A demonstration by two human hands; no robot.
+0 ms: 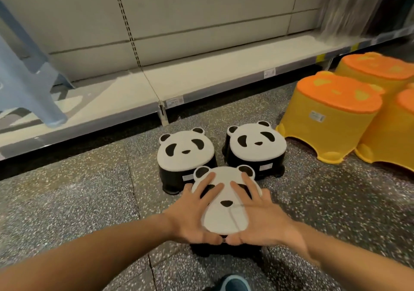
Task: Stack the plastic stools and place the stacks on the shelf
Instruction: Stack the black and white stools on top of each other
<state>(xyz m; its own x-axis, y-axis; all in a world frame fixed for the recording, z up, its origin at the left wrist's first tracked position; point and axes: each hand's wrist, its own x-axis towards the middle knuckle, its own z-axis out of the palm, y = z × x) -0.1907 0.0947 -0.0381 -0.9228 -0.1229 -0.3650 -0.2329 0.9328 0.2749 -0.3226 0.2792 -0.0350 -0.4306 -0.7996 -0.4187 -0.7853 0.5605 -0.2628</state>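
Note:
Three black stools with white panda-face tops stand on the speckled floor. The nearest panda stool (225, 218) lies under both palms: my left hand (197, 214) rests on its left side, my right hand (261, 218) on its right side, fingers spread flat across the top, thumbs meeting at the near edge. Behind it stand the left panda stool (186, 154) and the right panda stool (256, 145), side by side. The low beige shelf (201, 78) runs along the wall beyond them.
Several yellow stools with orange tops (331, 113) cluster on the floor at the right. A pale blue stool leg (29, 82) stands on the shelf at the left. Blurred goods (358, 8) sit on the shelf's far right. My shoe (234, 284) shows at the bottom edge.

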